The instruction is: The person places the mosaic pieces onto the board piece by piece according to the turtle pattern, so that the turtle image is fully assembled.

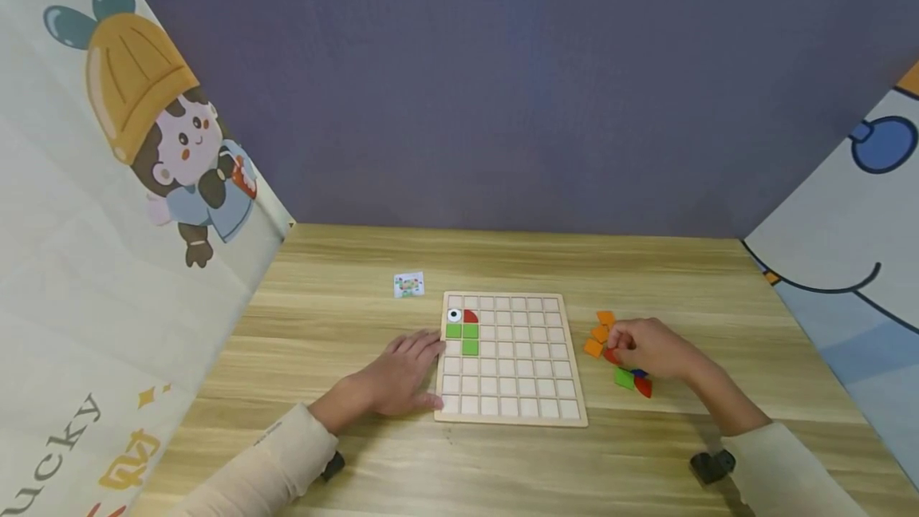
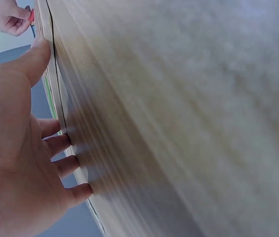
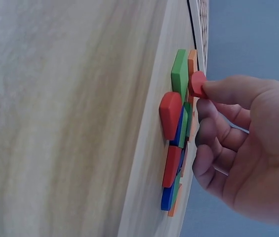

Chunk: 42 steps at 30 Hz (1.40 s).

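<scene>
Head view: right of the board, by the loose pieces, our right hand pinches a red piece — lightly is best — while our left hand, fingers extended, holding nothing, touches the board's left edge, ideally steadying it.

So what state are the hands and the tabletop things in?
Right hand: pinching a red piece
Left hand: resting at the board's left edge
Wooden grid board: flat, partly filled
Eye tile: set in the board
Orange tiles: loose beside the board
Picture card: flat, printed side up
</scene>
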Motion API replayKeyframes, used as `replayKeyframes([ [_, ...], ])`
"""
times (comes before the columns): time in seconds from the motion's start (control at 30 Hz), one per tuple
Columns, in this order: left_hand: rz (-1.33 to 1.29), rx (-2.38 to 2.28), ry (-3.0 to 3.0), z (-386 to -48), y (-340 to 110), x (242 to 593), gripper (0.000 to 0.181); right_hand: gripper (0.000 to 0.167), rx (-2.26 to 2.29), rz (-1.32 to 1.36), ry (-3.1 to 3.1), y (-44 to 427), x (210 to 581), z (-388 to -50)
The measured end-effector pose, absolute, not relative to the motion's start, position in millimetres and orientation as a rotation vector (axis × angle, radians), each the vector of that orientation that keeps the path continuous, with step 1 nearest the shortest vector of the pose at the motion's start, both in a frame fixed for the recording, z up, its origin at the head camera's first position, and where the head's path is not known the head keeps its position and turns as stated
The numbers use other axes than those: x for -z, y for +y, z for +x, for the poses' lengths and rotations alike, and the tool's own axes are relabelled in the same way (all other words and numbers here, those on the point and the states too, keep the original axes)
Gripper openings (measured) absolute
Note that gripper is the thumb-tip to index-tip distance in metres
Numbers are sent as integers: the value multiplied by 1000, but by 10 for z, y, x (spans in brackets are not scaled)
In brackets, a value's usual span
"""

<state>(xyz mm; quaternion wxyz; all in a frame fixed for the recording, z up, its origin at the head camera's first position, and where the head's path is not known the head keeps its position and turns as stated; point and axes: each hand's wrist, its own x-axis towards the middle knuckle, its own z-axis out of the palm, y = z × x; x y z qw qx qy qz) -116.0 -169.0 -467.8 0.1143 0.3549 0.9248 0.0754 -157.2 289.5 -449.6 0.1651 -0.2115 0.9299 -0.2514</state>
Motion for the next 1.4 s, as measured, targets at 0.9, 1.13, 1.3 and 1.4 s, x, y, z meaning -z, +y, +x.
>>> replayKeyframes([
  [0.9, 1025, -204, 2715, -1159, -1679, 4676, 89, 5, 932, -542, 2635, 2426, 4485, -1650],
  [1.13, 1029, -205, 2714, -1151, -1677, 4662, 89, 6, 1034, -546, 2578, 2166, 4473, -1645],
  [1.3, 1030, -200, 2716, -1150, -1675, 4655, 89, 4, 1058, -564, 2541, 1989, 4495, -1643],
  [1.4, 1030, -198, 2718, -1150, -1675, 4652, 89, 5, 1047, -579, 2539, 1872, 4504, -1640],
])
